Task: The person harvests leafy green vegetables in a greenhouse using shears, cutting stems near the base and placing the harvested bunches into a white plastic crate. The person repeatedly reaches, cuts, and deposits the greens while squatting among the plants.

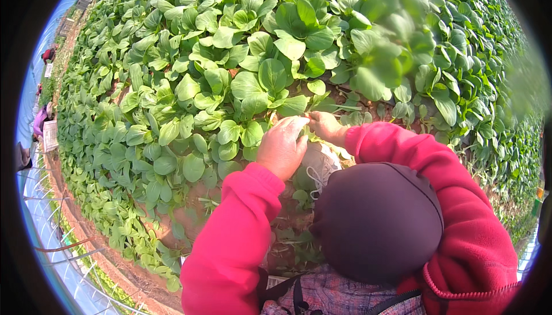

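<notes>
My left hand (283, 144) and my right hand (326, 126) meet low among leafy green plants (267, 86), just above a light shoe (321, 162) with white laces. The fingertips of both hands nearly touch, at the base of a broad-leaved plant. Some pale green leaf shows between and below them; whether either hand grips it cannot be made out. The undersides of both hands and part of the fingers are hidden. Red sleeves cover both arms, and a dark-clad knee (379, 224) rises between them.
Dense leafy greens spread ahead and to both sides. Bare soil (194, 211) with scattered plants lies at the lower left. Along the far left edge are a person in purple (40, 121), a white crate (50, 135) and a greenhouse frame (60, 246). A blurred green patch covers the upper right.
</notes>
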Demonstrator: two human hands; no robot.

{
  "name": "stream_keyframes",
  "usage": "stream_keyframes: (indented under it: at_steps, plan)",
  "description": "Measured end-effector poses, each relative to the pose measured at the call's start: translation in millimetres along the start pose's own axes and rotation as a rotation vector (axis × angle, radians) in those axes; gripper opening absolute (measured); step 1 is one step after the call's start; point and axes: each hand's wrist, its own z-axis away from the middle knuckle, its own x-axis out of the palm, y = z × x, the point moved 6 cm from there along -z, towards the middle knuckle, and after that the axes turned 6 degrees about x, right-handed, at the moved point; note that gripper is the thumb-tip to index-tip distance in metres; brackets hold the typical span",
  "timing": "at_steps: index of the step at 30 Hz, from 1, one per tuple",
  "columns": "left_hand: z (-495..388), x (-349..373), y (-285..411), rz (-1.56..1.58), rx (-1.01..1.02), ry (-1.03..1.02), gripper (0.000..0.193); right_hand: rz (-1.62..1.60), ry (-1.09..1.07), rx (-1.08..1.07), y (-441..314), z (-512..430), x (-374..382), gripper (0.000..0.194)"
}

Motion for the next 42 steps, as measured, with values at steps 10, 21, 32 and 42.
stream_keyframes:
  at_steps: [10,21,32,42]
  plan:
    - [-54.1,22.2,-110.3,-0.74,-0.114,-0.139,0.02,0.111,0.072,-0.1,-17.4,20.4,-30.5,0.026]
    - [-5.6,13.2,-130.7,-0.6,-0.081,-0.018,0.038,0.311,0.139,-0.276,-57.3,-23.3,-15.7,0.027]
    - [-3.7,10.8,-139.1,-0.505,-0.165,0.01,0.037,0.248,0.074,-0.118,-31.0,-32.1,3.7,0.03]
    - [5.5,13.0,-150.1,-0.479,-0.272,0.01,0.034,-0.13,-0.287,0.323,-29.9,-29.5,27.2,0.022]
